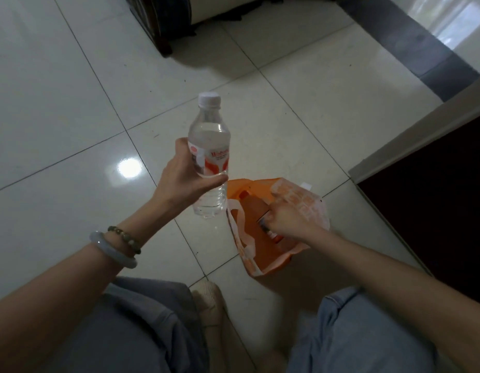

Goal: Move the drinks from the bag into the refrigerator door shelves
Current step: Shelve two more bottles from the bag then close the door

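Note:
A clear water bottle (pixel 209 135) with a white cap and a red and white label is held upright above the floor by my left hand (pixel 182 179), which grips it around the label. An orange and white plastic bag (pixel 263 254) lies open on the tiles just right of it. My right hand (pixel 290 216) reaches into the bag's mouth with its fingers closed around the top of an orange drink bottle (pixel 253 205) inside. The rest of that bottle is hidden by the bag.
A white tiled floor (pixel 72 117) spreads all around. A dark cabinet or appliance edge (pixel 421 197) stands at the right. Dark furniture (pixel 163 28) sits at the top. My knees in blue trousers and a slippered foot (pixel 209 305) fill the bottom.

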The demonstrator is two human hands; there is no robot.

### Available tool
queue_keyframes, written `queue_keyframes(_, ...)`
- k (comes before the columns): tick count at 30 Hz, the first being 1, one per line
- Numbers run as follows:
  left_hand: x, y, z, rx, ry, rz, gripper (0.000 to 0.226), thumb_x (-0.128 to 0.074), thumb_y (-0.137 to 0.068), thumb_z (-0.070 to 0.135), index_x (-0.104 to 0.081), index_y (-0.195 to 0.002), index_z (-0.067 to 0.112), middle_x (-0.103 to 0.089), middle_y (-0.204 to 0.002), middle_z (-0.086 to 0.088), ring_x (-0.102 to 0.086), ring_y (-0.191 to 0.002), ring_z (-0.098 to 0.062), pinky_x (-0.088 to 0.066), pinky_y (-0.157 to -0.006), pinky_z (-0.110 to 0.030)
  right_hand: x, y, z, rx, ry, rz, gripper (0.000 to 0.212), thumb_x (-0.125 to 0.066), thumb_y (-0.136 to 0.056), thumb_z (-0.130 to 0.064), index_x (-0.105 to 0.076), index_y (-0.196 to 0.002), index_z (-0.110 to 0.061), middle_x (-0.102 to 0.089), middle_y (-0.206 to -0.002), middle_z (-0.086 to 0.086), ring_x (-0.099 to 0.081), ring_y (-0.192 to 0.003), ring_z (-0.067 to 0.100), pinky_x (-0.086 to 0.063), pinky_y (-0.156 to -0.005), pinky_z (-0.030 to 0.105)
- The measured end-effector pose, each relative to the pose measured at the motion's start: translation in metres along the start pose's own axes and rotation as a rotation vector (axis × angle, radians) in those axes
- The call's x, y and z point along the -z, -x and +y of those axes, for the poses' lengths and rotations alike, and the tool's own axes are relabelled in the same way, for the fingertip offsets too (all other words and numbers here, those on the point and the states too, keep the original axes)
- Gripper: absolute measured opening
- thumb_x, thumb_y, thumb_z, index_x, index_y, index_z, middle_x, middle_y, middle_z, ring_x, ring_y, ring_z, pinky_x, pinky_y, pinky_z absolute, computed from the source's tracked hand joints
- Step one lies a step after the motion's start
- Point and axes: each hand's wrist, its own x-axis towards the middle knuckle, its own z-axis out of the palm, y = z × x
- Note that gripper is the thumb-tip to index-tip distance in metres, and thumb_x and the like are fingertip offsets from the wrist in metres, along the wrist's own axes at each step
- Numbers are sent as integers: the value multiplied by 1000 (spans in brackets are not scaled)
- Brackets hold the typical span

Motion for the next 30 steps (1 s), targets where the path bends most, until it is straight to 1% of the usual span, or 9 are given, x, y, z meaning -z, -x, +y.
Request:
queue_keyframes(3,4,0,-7,8,-28,29,77,-80,-69,27,-30,-125,10,-58,-116,-7,-60,-92,-13,-47,-71,-15,-17,-23,7,-70,93,-46,21,-47,-93,-18,-53,-74,-17,-63,-73,3,-67,-69,22,-55,-60,27)
queue_keyframes(8,9,0,-13,0,-59,43,79,-81,-67,31,-31,-124,11,-59,-115,-5,-61,-93,-13,-48,-72,-14,-45,-69,34,-142,264,-52,17,-48,-92,-23,-58,-83,-13,-67,-94,6,-63,-79,21,-51,-62,29)
queue_keyframes(11,6,1,-13,4,-77,41,79,-82,-66,30,-32,-124,11,-60,-114,-4,-63,-91,-13,-49,-74,-16,-69,-90,44,-53,326,40,35,-45,-93,-27,-52,-121,-7,-48,-134,14,-49,-118,31,-42,-98,40)
queue_keyframes(13,4,-1,-13,15,-77,29,80,-82,-66,30,-32,-125,11,-60,-115,-4,-62,-91,-12,-50,-74,-16,-86,-106,59,-110,442,87,48,-37,-95,-24,-38,-134,4,-35,-141,24,-39,-125,40,-39,-101,47)
queue_keyframes(15,3,-4,-14,21,-81,19,81,-82,-66,31,-31,-126,12,-60,-116,-4,-62,-91,-12,-49,-73,-15,-98,-119,76,-224,462,77,54,-38,-94,-23,-34,-132,15,-43,-130,35,-51,-109,45,-51,-82,45)
queue_keyframes(19,1,-5,-16,29,-109,13,80,-82,-66,29,-32,-125,11,-60,-116,-5,-61,-90,-12,-45,-69,-10,-106,-122,80,-320,415,0,55,-75,-72,-18,-56,-106,20,-63,-84,34,-63,-62,41,-54,-44,38)
queue_keyframes(23,3,-10,-17,27,-123,14,80,-82,-66,29,-32,-126,12,-60,-115,-4,-57,-87,-9,-42,-65,-8,-100,-121,83,-166,489,118,54,-45,-94,-30,-35,-133,5,-57,-120,21,-60,-102,34,-54,-82,40)
queue_keyframes(28,0,-16,-16,6,-137,-15,81,-82,-66,31,-32,-126,11,-60,-116,-6,-58,-88,-11,-43,-69,-12,-80,-88,65,-154,300,93,54,-56,-81,-49,-47,-122,-14,-62,-112,4,-62,-95,24,-54,-80,36)
queue_keyframes(30,-2,-18,-15,-16,-148,-20,80,-82,-66,31,-32,-126,11,-60,-116,-6,-59,-90,-14,-43,-69,-13,-66,-66,55,-115,190,48,39,-56,-81,-49,-52,-108,-21,-63,-103,0,-62,-91,22,-53,-80,36)
